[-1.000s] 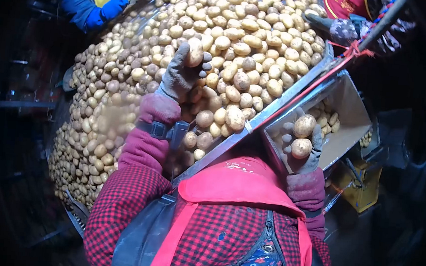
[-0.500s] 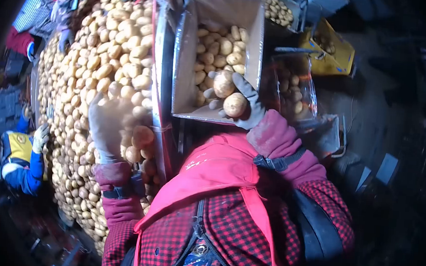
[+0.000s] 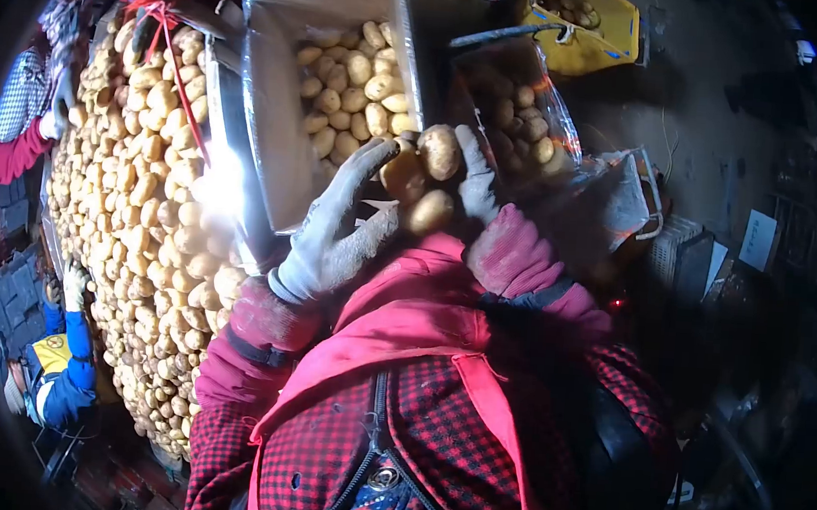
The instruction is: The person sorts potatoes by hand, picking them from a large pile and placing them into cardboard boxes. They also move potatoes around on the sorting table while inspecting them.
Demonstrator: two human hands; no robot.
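Note:
My left hand, in a pale grey work glove, curves its fingers and thumb around the left side of a brownish potato. Close against it, my right hand, also gloved, holds a larger round potato. A smaller potato sits just below these two, between my hands; what supports it is hidden. Both hands are in front of my apron, at the near right corner of a plastic-lined box with several potatoes inside.
A large heap of potatoes spreads along my left. Right of the box stand a darker lined container with potatoes and a yellow bin. Across the heap, a person in blue sleeves works; another person's red sleeve shows farther up.
My left hand has come from the heap across to the right hand with a potato. My view has turned right, so the box appears farther left. The right hand has moved off the box opening.

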